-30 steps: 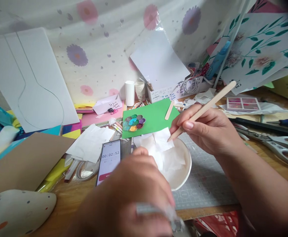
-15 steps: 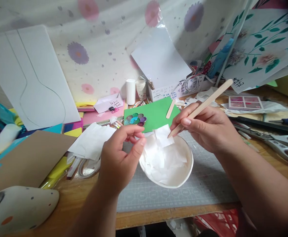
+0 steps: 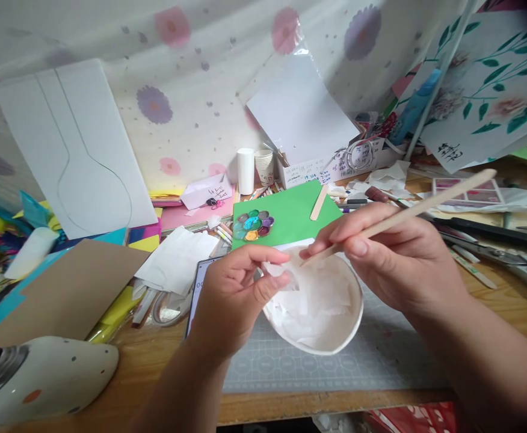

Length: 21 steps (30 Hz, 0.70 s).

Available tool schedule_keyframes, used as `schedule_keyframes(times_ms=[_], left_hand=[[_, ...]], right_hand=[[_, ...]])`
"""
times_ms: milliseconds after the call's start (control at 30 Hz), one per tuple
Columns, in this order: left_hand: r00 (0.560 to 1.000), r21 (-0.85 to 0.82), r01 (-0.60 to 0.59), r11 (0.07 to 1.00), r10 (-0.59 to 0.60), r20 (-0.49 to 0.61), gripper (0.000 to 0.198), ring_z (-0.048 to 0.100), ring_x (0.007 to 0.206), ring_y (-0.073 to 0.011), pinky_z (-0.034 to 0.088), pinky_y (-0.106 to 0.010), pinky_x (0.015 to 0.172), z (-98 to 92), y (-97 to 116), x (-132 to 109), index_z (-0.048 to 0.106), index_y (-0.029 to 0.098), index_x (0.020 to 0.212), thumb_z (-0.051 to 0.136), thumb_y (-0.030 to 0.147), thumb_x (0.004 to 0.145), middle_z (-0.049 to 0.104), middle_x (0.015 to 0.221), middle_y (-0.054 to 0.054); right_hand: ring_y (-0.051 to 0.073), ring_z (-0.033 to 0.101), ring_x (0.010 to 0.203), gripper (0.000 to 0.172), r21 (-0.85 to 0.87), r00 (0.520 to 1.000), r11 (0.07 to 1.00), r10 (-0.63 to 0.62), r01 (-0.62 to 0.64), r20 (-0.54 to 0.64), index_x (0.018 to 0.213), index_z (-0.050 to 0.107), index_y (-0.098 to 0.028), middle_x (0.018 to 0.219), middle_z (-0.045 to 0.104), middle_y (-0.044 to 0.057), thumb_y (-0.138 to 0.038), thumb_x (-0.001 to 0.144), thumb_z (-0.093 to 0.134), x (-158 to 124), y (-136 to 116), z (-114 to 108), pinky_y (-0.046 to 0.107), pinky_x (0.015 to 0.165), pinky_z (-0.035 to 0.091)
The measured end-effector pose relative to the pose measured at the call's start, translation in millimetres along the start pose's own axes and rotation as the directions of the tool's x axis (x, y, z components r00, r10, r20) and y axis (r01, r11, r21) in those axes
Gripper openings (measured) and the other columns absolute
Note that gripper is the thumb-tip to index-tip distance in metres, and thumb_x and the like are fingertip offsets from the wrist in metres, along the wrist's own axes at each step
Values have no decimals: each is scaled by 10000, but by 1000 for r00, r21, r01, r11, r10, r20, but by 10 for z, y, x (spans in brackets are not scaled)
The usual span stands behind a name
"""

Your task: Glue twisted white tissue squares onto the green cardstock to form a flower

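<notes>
Flower-printed sheeting backs a cluttered wooden worktop [image 3: 146, 367], with a grey cutting mat [image 3: 381, 355] at its near edge. On the mat, dead centre, stands a white bowl [image 3: 335, 347] lined with pieces of thin white paper [image 3: 317, 307]. The left hand [image 3: 236, 294] is closed in a pinch on one piece at the bowl's 10 o'clock rim, probably to keep it taut. The right hand [image 3: 394, 258] grasps a wooden stick [image 3: 426, 207] like a pen, its tip down on the paper at 12 o'clock; that grip likely gives fine control.

At 12 o'clock from the bowl lie a green card [image 3: 290, 210], coloured gems [image 3: 253, 224] and a second stick [image 3: 319, 201]. Handwritten figures on the box [image 3: 308, 174] behind are too small to read. A phone [image 3: 199, 282] is mostly hidden by the left hand.
</notes>
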<state>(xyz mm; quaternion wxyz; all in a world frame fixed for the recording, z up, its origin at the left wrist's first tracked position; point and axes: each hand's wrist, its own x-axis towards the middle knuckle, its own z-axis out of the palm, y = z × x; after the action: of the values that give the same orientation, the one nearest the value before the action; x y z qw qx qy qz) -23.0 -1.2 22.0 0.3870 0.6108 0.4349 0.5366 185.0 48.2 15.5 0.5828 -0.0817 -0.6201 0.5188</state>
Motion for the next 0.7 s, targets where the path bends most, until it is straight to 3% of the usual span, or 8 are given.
schedule_keyframes(times_ms=[200, 700], left_hand=[[999, -214, 5, 977, 7, 54, 83, 637, 699, -158, 517, -298, 689, -12, 30, -6, 766, 264, 804, 821, 324, 819, 710, 712, 9], [993, -186, 94, 978, -79, 89, 162, 656, 666, -185, 529, -318, 630, -26, 41, -11, 770, 234, 779, 836, 382, 787, 733, 713, -25]], right_hand=[[214, 750, 965, 170, 31, 995, 996, -85, 84, 49, 1080, 759, -252, 1003, 790, 24, -179, 947, 680, -56, 20, 37, 372, 883, 611], [213, 755, 957, 211, -8, 990, 992, -123, 124, 74, 1099, 776, -271, 1023, 795, 30, -170, 930, 700, -68, 12, 69, 373, 853, 629]])
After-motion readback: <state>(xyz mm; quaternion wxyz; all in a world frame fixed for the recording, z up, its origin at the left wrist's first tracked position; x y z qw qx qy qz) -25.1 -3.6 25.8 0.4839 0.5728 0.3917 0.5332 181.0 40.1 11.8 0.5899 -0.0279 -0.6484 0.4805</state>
